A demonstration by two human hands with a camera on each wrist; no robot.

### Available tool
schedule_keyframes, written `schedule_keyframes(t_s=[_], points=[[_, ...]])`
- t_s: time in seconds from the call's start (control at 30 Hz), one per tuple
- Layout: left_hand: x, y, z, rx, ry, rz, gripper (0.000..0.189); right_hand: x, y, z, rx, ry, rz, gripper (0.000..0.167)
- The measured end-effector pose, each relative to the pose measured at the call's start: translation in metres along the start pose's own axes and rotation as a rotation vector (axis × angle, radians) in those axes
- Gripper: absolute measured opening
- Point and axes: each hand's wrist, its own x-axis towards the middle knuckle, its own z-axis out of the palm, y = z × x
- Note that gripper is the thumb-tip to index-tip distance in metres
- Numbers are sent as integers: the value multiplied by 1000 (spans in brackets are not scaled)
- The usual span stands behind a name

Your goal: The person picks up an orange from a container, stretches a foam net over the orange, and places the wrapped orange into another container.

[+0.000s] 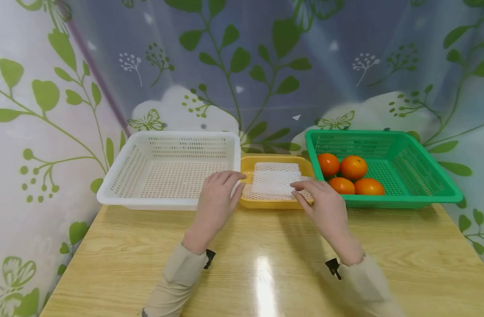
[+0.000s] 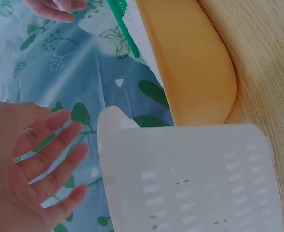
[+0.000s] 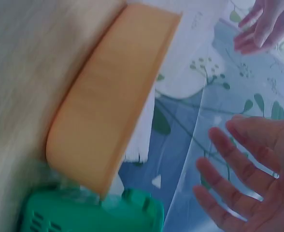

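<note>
Both hands hover over the yellow tray (image 1: 273, 204) in the middle, which holds a stack of white foam mesh sleeves (image 1: 276, 178). My left hand (image 1: 219, 200), fingers relaxed, is above the near right corner of the white basket (image 1: 168, 204); the left wrist view shows its palm (image 2: 16, 169) with nothing in it. Over the tray's right side is my right hand (image 1: 325, 204), its fingers loosely bent. In the right wrist view that hand (image 3: 258, 174) is spread and holds nothing, apart from the tray wall (image 3: 103, 101).
At the right a green basket (image 1: 400, 201) contains several orange round fruits (image 1: 353, 167) along its left side. The white basket on the left has nothing in it. All three containers stand along the back of the wooden table (image 1: 242, 264), against a leaf-patterned curtain (image 1: 234, 66).
</note>
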Motion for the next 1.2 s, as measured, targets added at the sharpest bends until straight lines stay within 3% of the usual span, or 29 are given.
schedule_keyframes(t_s=[0.13, 0.3, 0.47, 0.7, 0.83, 1.0, 1.2], points=[[2, 2, 1, -57, 57, 23, 12, 6, 15, -11, -32, 36, 13, 15], [5, 10, 1, -93, 64, 25, 9, 12, 42, -27, -41, -8, 102, 15], [12, 19, 3, -109, 66, 39, 8, 17, 73, -39, -54, -158, 208, 26], [20, 32, 12, -113, 44, 57, 8, 30, 109, -44, -85, -535, 297, 49], [27, 41, 19, -119, 23, 70, 9, 38, 119, -41, -44, -689, 330, 49], [35, 53, 29, -128, -1, 86, 10, 43, 127, -33, -26, -777, 339, 49], [39, 61, 41, -135, -12, 107, 11, 41, 132, -27, -34, -800, 354, 55]])
